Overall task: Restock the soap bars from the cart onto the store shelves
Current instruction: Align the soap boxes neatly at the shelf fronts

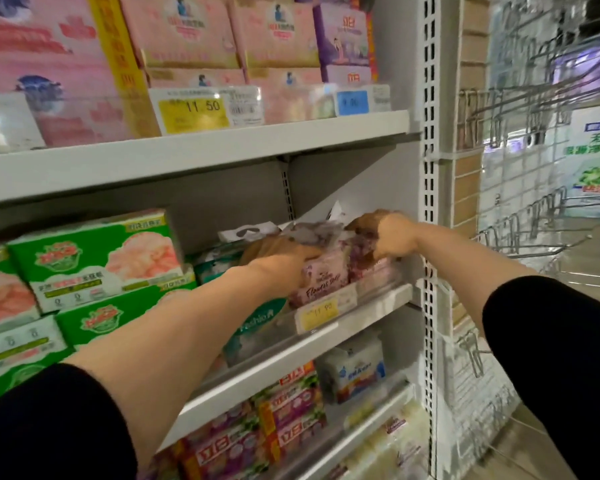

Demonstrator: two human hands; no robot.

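Observation:
Pink and purple flower soap packs (321, 278) stand at the right end of the middle shelf (347, 327), behind a clear lip with a yellow price tag (321, 311). My left hand (279, 254) rests on top of the left pink pack, with its fingers curled over the pack's top edge. My right hand (385, 237) grips the top of the purple pack (361, 249) beside it, close to the shelf's right upright. The cart is out of view.
Green soap boxes (94, 258) fill the left of the middle shelf, a teal pack (253, 323) sits under my left forearm. Pink packs (187, 32) crowd the upper shelf. More soap lies on the lower shelves (291, 410). Wire hooks (534, 237) jut out on the right.

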